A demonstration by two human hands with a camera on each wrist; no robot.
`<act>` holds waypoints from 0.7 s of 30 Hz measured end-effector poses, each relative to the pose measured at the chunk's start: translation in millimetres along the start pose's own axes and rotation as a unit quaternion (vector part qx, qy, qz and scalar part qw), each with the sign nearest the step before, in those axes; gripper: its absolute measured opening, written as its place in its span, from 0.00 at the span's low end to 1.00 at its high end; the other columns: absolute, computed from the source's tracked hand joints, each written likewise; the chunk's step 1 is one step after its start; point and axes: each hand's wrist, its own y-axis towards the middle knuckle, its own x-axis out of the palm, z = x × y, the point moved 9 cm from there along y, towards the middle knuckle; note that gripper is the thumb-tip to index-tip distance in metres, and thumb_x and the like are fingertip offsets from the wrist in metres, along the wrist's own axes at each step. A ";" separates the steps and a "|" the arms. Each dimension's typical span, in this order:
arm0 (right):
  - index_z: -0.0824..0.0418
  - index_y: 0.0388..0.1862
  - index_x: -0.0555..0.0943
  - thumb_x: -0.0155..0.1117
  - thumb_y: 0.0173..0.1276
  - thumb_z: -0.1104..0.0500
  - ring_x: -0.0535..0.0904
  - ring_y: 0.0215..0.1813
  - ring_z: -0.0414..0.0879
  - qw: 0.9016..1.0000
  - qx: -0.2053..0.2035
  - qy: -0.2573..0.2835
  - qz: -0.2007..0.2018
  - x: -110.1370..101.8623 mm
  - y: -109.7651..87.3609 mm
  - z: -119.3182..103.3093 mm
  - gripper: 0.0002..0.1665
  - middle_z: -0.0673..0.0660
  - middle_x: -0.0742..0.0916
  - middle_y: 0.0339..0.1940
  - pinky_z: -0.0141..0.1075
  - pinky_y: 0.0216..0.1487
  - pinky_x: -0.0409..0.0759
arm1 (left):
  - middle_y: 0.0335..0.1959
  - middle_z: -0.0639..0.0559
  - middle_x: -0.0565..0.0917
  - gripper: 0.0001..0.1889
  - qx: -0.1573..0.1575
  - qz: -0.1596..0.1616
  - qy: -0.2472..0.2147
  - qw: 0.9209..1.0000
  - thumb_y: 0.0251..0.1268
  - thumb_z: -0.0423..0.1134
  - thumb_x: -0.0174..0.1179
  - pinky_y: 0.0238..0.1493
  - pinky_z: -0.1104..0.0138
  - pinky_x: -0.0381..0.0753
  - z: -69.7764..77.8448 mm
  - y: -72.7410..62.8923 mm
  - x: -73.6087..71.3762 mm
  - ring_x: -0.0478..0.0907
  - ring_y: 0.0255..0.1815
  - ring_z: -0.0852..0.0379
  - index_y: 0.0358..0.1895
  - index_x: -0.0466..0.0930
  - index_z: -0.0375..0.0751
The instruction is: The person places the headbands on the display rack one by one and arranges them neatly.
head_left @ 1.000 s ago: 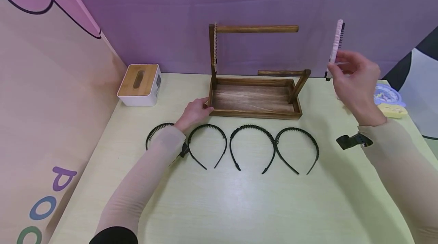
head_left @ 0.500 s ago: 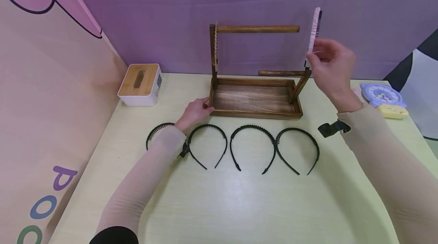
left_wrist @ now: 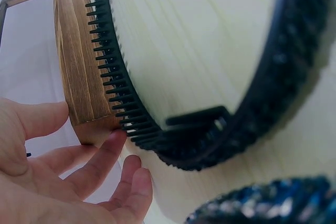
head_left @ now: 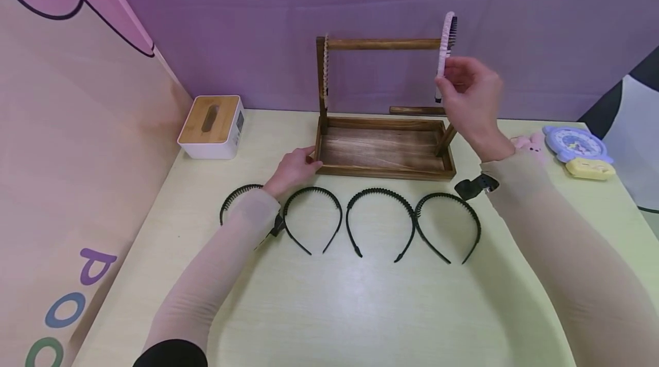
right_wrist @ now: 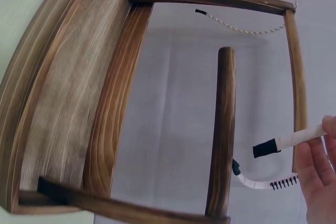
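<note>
Near the table's (head_left: 329, 310) far left corner sits a tissue box (head_left: 208, 127). The left hand (head_left: 292, 172) pinches the rack's (head_left: 383, 145) front left corner; four black headbands (head_left: 381, 190) lie before it. The right hand (head_left: 473, 95) pinches a pale headband (head_left: 445, 38) at the upper bar's (head_left: 386, 44) right end.

The right hand (head_left: 471, 95) pinches a pale pink headband with black teeth (head_left: 445, 47), held upright and edge-on across the free end of the upper bar (head_left: 383, 44) of a brown wooden stand with a tray base (head_left: 386, 173). The left hand (head_left: 292, 172) grips the tray's left front corner. A slim, pale beaded band (head_left: 325, 70) hangs at the bar's left end. On the pale worktop (head_left: 350, 315), four black toothed headbands (head_left: 378, 190) lie in a row, the two rightmost touching, the leftmost partly behind the left forearm (head_left: 221, 258). A white box with a slotted wooden lid (head_left: 211, 141) sits to the left.
</note>
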 end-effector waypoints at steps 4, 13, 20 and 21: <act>0.64 0.52 0.81 0.66 0.65 0.60 0.79 0.39 0.39 1.000 0.002 0.000 -0.005 9.4 0.4 -3.9 0.17 0.58 0.86 0.42 0.29 0.44 0.77 | 0.49 0.44 0.80 0.29 0.002 -0.001 -0.002 1.000 0.71 0.43 0.54 0.47 0.61 0.73 0.3 -0.4 0.3 0.76 0.41 0.52 0.73 0.59 0.41; 0.63 0.53 0.81 0.65 0.66 0.57 0.79 0.40 0.41 1.000 -0.010 0.016 -0.018 37.4 -1.6 -20.0 0.18 0.55 0.85 0.42 0.29 0.44 0.77 | 0.49 0.44 0.80 0.30 0.002 0.000 -0.003 1.000 0.71 0.42 0.54 0.46 0.61 0.74 -0.7 -0.9 -0.6 0.76 0.41 0.52 0.73 0.59 0.41; 0.65 0.50 0.81 0.65 0.66 0.61 0.80 0.37 0.41 0.997 -0.038 0.055 -0.026 55.8 -4.2 -31.6 0.16 0.55 0.86 0.40 0.29 0.41 0.77 | 0.50 0.44 0.80 0.30 0.005 -0.002 0.004 1.000 0.71 0.43 0.54 0.47 0.60 0.74 -1.4 1.1 0.3 0.77 0.44 0.51 0.73 0.59 0.41; 0.65 0.50 0.81 0.65 0.66 0.61 0.80 0.38 0.41 0.997 -0.035 0.060 -0.030 58.1 -4.7 -31.6 0.15 0.55 0.86 0.40 0.29 0.41 0.77 | 0.50 0.44 0.80 0.30 0.006 -0.002 0.006 1.000 0.71 0.43 0.54 0.48 0.59 0.74 -1.6 1.5 0.6 0.77 0.45 0.50 0.73 0.59 0.41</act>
